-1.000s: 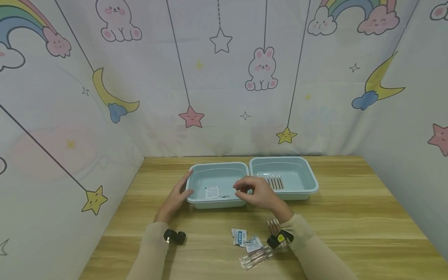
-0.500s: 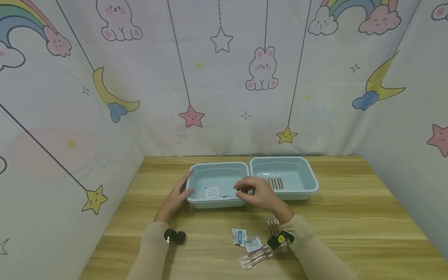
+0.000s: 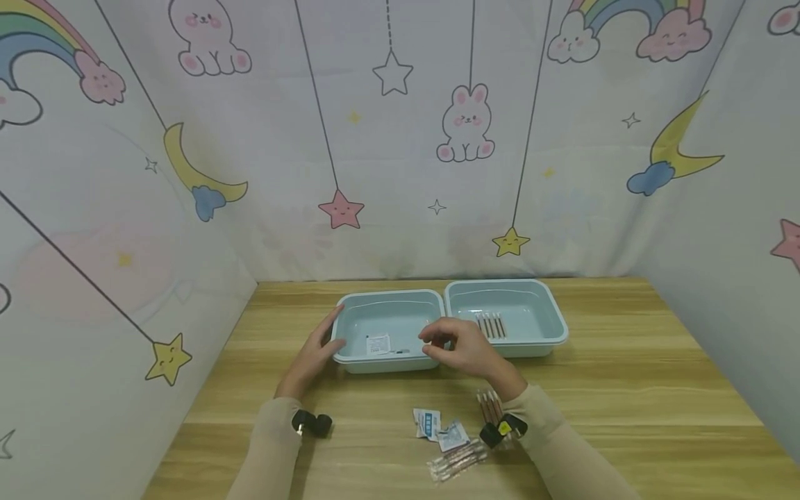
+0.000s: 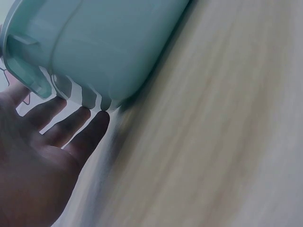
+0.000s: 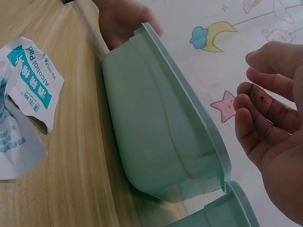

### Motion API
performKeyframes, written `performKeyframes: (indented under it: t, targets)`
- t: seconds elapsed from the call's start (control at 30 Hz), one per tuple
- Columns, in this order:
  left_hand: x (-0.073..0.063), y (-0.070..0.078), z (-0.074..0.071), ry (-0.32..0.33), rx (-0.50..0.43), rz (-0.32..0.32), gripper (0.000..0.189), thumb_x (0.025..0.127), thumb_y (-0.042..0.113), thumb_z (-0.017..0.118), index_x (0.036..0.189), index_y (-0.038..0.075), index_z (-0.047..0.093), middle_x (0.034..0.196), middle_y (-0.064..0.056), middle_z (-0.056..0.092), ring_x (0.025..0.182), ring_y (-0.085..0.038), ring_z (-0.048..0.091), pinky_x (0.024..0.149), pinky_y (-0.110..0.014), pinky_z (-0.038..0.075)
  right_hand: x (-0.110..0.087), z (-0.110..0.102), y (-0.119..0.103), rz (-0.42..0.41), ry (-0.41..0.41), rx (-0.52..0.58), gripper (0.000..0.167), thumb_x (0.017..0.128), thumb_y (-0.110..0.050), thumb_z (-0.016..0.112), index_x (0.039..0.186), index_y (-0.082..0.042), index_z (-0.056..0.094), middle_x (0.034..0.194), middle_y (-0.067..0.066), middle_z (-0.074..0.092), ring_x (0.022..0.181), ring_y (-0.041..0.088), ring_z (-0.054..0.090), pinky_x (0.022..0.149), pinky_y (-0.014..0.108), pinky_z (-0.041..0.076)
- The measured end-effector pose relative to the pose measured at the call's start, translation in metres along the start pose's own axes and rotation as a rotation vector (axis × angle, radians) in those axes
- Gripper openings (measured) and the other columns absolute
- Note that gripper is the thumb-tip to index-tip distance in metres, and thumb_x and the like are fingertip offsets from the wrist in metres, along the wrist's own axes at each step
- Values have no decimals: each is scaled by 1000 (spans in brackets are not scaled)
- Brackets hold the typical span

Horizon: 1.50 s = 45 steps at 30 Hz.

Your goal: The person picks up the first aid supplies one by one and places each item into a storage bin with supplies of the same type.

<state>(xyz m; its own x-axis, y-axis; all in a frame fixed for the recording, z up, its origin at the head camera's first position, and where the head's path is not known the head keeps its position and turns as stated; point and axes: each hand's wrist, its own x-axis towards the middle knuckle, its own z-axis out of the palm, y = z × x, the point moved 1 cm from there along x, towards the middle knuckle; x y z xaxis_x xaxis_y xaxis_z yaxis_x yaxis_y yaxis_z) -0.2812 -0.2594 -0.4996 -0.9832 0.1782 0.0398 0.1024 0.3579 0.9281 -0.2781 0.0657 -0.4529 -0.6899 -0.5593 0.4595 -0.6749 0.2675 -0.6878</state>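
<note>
My left hand (image 3: 312, 357) rests against the left side of a light-blue plastic basin (image 3: 400, 297). Its straight fingertips touch the outer wall in the left wrist view, and the thumb lies at the rim. Above this basin's right front corner hovers my right hand (image 3: 459, 345), fingers loosely bent, holding nothing. Inside the basin lie a white square sachet (image 3: 378, 344) and a small strip-like item (image 3: 401, 351). A second basin (image 3: 550, 305) stands to the right, with several brown-stemmed cotton swabs (image 3: 491, 326) in it.
On the table near the front are two alcohol pad sachets, one upright-printed (image 3: 428, 423) and one tilted (image 3: 453, 436). Beside them lie clear-wrapped cotton swabs (image 3: 458, 460), and more swabs (image 3: 489, 406) sit partly under the right wrist. A cartoon-printed curtain (image 3: 400, 160) surrounds the table (image 3: 656, 389).
Both hands stay nearly still. The view shifts very slightly; basins, sachets and swabs keep their places.
</note>
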Motion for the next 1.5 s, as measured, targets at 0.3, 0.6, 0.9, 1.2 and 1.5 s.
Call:
performKeyframes:
  t: [0.3,0.6,0.9,1.2,1.5]
  targets:
    - [-8,10,0,11,-6,11,68,94,12,53,156,18,25,163,-11,15,150,-37,9,119,-60,10,-2,1,2,5,-12,4,16,85,-11,73,101,-11,72,98,8,71,81,12,65,70,35,59]
    - [-5,11,0,6,-30,91,68,93,4,53,155,8,24,162,-19,15,149,-40,13,120,-55,15,-6,2,2,-12,-27,-15,15,86,-15,72,101,-16,72,96,-2,70,78,4,62,66,25,57]
    - [-5,11,0,-3,-13,82,68,94,4,53,155,10,23,162,-18,15,149,-39,12,120,-54,14,-7,2,3,13,-35,-20,15,86,-16,72,101,-17,72,96,-2,70,79,5,62,68,24,56]
    - [-3,5,1,2,-8,102,69,93,6,53,155,10,24,162,-18,16,149,-39,13,120,-54,14,-8,1,3,17,-45,-18,15,87,-16,72,102,-16,72,97,6,71,79,6,62,68,24,56]
    - [-5,13,1,-3,-2,92,68,94,5,53,155,9,23,162,-18,16,149,-40,13,119,-55,15,-8,1,2,2,-52,-20,15,87,-17,72,102,-15,72,97,9,71,80,5,61,69,27,57]
